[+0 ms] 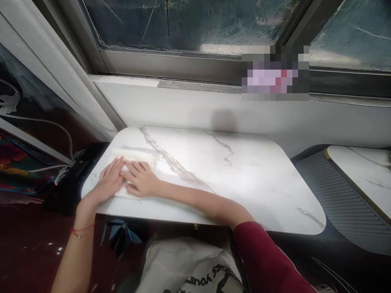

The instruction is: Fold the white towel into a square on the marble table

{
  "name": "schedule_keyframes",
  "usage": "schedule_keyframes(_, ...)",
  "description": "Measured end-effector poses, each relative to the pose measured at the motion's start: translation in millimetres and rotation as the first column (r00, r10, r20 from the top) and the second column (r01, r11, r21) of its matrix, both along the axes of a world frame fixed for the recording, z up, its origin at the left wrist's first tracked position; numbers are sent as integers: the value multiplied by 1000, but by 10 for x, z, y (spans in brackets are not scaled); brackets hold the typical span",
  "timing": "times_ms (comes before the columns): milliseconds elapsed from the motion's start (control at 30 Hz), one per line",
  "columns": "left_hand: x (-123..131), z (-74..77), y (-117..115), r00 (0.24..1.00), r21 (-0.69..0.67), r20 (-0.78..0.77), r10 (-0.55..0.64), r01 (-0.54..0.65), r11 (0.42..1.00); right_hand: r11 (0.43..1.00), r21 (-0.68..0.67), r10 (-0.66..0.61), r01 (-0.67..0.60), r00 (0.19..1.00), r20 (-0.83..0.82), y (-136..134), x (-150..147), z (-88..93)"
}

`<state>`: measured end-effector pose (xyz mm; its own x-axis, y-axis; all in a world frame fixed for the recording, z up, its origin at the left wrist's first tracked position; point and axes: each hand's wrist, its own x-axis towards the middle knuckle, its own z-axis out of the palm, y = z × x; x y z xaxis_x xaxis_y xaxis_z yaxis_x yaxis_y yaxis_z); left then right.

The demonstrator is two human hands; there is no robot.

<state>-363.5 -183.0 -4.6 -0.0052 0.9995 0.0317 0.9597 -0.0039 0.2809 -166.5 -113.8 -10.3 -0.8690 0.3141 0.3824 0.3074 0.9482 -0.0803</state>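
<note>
A white cloth [137, 155] lies flat on the left end of a white marble-patterned tabletop [244, 171]. Pressed onto the cloth's left part is my left hand [110, 178], palm down with its fingers stretched out. My right hand [141, 178] rests flat on the cloth beside it, fingers spread, the fingertips meeting those of the left. Both palms hide much of the cloth. A red string bracelet [80, 230] circles my left wrist.
A window [189, 24] and white wall [171, 108] stand behind the table. On the left hang a pale curtain [61, 73] and white cables [58, 122]. To the right is a grey ribbed surface [342, 199] beside another marbled top [363, 171]. A blurred-out patch covers part of the sill.
</note>
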Motion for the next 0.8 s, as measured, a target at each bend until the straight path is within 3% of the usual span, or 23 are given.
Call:
schedule_keyframes(167,-20,110,769,996,-130,-91,18,-30,991,994,-43,-103,104,994,38,473,-83,32)
schedule_keyframes(367,195,168,1509,990,-190,-141,-12,-15,982,972,-94,-216,217,976,20,965,35,-15)
schedule_keyframes(567,440,149,1946,987,-173,-156,-38,11,985,951,-118,-283,286,958,46,1335,218,-10)
schedule_keyframes(800,525,135,2244,985,-146,-159,-64,40,988,942,-138,-305,305,952,24,1629,297,-42)
